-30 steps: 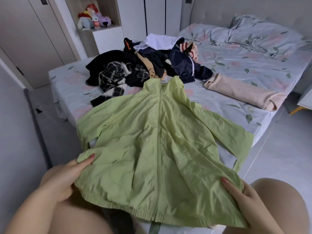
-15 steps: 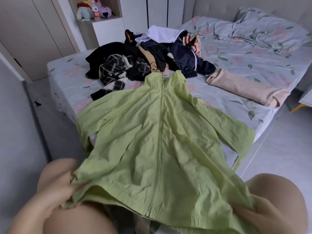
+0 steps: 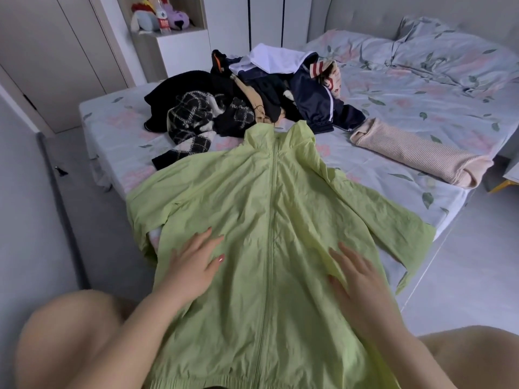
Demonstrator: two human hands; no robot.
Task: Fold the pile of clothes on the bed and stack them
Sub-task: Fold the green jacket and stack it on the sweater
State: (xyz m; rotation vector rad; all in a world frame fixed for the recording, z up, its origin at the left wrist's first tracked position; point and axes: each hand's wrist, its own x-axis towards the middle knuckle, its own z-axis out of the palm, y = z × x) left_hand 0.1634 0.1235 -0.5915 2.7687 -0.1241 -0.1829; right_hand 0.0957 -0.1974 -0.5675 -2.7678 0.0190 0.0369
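**A:** What is sitting at the far left?

**B:** A closet door (image 3: 56,57) is filling that side. Next to it, a shelf (image 3: 179,40) is holding soft toys (image 3: 146,16) and a bottle (image 3: 163,21) whose label is too small to read. A blurred bare knee (image 3: 64,341) is poking in below.

**A:** And the hands?

**B:** The left hand (image 3: 193,265) is lying flat on the green jacket (image 3: 269,192) with its fingers straight, grasping nothing. The right hand (image 3: 356,273) is resting palm down across the zipper (image 3: 271,220), also released.

**A:** Where is the jacket lying?

**B:** It is lying zipped and front up on the near corner of the bed (image 3: 421,108), with the collar pointing away. The hem is running off the bottom of the picture. The left sleeve is bunching at the bed's edge, hiding its cuff.

**A:** Is anything crowding it?

**B:** The pile of clothes (image 3: 247,108) is sitting just beyond the collar, so tangled that I cannot tell the dark pieces apart. A white one is lying on top. To the right, a folded pink sweater (image 3: 415,153) is lying on the sheet, apart from the jacket. Pillows (image 3: 449,54) are lying at the far right, partly cut off.
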